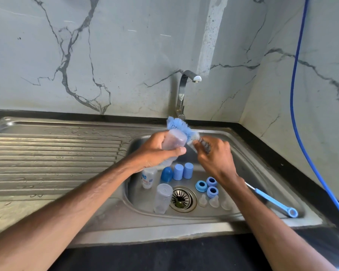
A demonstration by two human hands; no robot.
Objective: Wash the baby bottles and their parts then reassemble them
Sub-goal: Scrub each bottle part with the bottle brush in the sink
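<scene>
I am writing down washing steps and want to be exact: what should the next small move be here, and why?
Probably draw the brush across the end of the bottle: the left hand grips it over the sink, the right hand holds the brush, and its blue bristles lie against that end.

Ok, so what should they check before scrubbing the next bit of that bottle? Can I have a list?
1. Left hand has its fingers curled round the bottle: ok.
2. Right hand holds the bottle brush: ok.
3. Bottle brush touches the bottle's end: ok.
4. Water flowing from the tap for rinsing: not ok, no stream shows.
5. Soap on the bottle brush: cannot tell.
6. Caps, rings and teats waiting inside the sink: ok.
</scene>
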